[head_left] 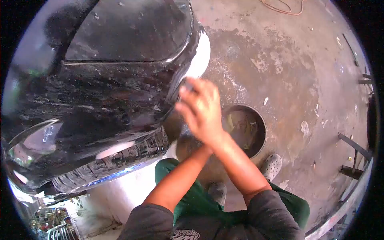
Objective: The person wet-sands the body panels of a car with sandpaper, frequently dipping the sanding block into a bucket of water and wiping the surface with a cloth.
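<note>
My right hand is against the side edge of a glossy black car body, its fingers bent and a little blurred by motion. A small dark thing appears between the fingertips, too unclear to name. My left forearm passes under the right wrist, which hides the left hand. Streaks and whitish smears cover the black paint. Just right of my right wrist, a round dark tub stands on the floor, with murky contents.
Below the car body is a tire, with a lamp at left. My clogs stand near the tub on the stained concrete floor. An orange hose lies at the top; metal bars stick out at right.
</note>
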A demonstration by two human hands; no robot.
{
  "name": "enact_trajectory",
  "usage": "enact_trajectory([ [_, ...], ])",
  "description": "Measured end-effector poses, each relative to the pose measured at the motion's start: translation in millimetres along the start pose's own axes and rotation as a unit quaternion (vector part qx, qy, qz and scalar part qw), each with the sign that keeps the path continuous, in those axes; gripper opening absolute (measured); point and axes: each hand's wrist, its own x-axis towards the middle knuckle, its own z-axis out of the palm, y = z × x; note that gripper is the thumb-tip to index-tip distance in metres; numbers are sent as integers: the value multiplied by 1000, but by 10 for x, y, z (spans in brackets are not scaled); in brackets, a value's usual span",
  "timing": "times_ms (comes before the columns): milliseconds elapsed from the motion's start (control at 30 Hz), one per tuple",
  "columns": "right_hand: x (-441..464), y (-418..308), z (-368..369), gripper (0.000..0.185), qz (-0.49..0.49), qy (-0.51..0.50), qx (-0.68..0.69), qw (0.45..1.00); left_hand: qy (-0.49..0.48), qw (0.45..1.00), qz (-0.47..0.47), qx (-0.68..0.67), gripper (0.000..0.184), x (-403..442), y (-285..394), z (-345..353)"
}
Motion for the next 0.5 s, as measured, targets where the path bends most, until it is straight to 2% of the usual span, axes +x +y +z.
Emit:
enact_trajectory([
  [33,-55,-71,-6,51,7,-29,-8,1000,15,999,9,-34,61,52,-113,84],
  [100,67,126,-27,53,-34,-13,-25,999,43,994,17,-100,61,49,-293,210],
  [133,240,142,-66,47,1,22,-28,999,54,990,18,-132,61,13,-363,250],
  [200,213,75,6,49,31,52,-22,998,67,976,206,-33,54,-172,89,-104],
  [233,110,5,42,49,23,50,-23,998,136,967,212,42,55,-113,226,-54],
  [300,-106,-216,45,54,19,-30,-4,999,105,983,140,46,54,-89,159,-44],
  [367,38,-35,-5,53,-24,-16,-11,1000,61,994,81,27,53,-36,57,-38],
  [433,285,159,-32,46,27,49,-22,998,38,997,60,12,53,-30,-33,3],
  [500,156,58,27,45,26,52,-36,998,28,998,59,3,52,-2,-58,-6],
])
